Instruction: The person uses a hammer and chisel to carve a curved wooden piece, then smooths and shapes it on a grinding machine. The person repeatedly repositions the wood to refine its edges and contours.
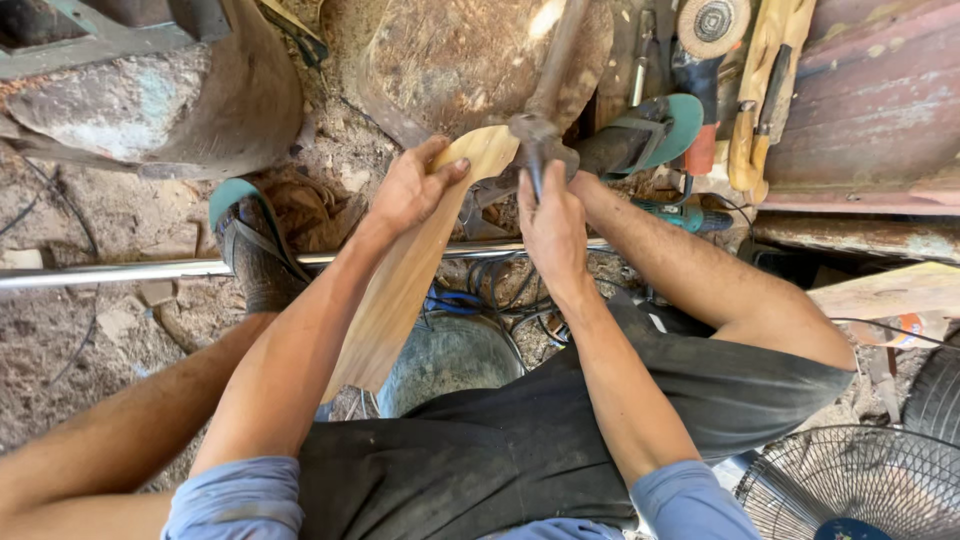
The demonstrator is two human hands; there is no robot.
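Note:
My left hand (410, 187) grips the upper end of a long pale wooden piece (400, 290), which slopes down towards my lap. Its rounded top (487, 150) rests against a big wooden stump (470, 60). My right hand (552, 228) is closed around the handle of a metal-headed chopping tool (540, 140), whose head sits at the top end of the wood. My feet in sandals are planted to the left (255, 250) and to the right (640, 140) of the stump.
A shiny metal pipe (110, 270) lies across the dirt floor. A grey bucket (450, 355) stands between my legs. Hand tools and an angle grinder (700, 60) lie at the upper right, a fan cage (860, 480) at the lower right, a rusty machine base (150, 90) at the upper left.

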